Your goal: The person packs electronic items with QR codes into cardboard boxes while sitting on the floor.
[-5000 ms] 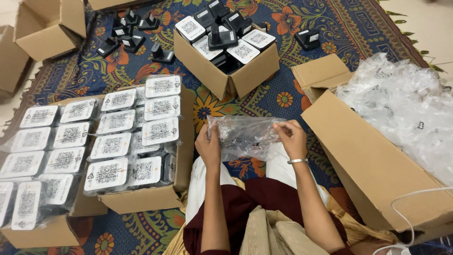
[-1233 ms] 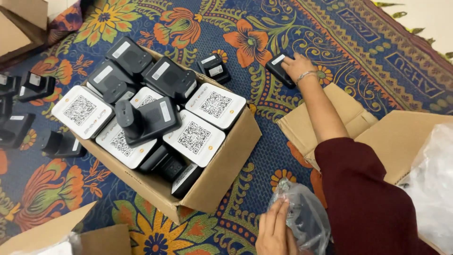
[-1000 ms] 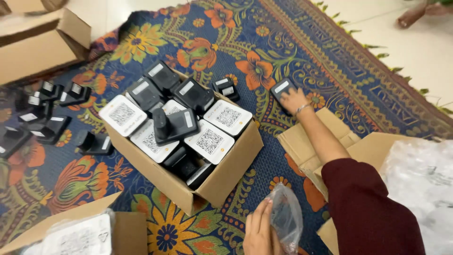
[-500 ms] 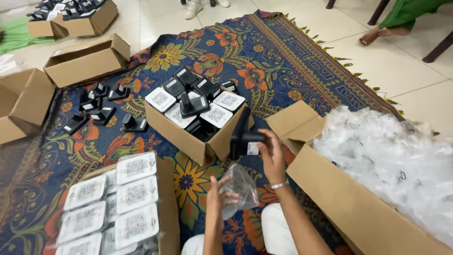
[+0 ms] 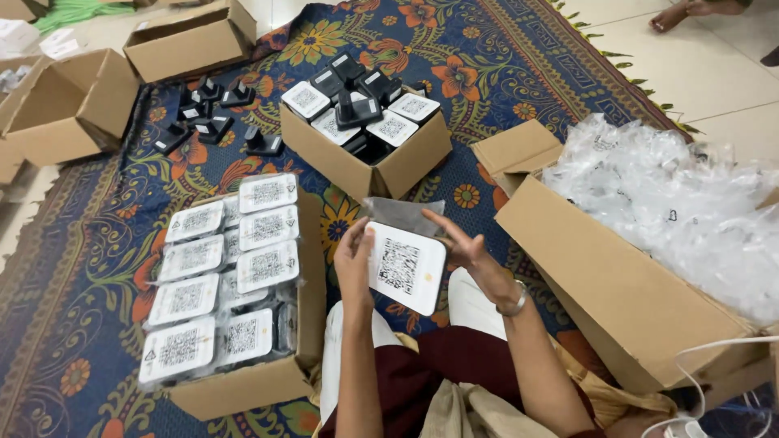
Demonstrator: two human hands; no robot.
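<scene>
Since the earlier frame, the white-faced device [image 5: 403, 267] had turned face-up between both hands. Left hand [image 5: 355, 258] gripped its left edge; right hand [image 5: 459, 242] held its right side, fingers spread, against a clear plastic bag [image 5: 399, 214]. An open box of devices [image 5: 367, 138] stood beyond; bagged units [image 5: 227, 272] filled the left box.

We sit on the rug [image 5: 105, 243] with the device [image 5: 406, 268] at centre between our left hand [image 5: 355, 264] and right hand [image 5: 464, 247], a plastic bag [image 5: 402, 215] just behind it. At twelve o'clock stands the open box of devices [image 5: 365, 150]; at nine, the box of bagged devices [image 5: 235, 284]; at three, the box of empty bags [image 5: 641, 268]. Loose devices [image 5: 207, 122] lie at eleven, with empty cartons [image 5: 73, 105] beyond them.
</scene>
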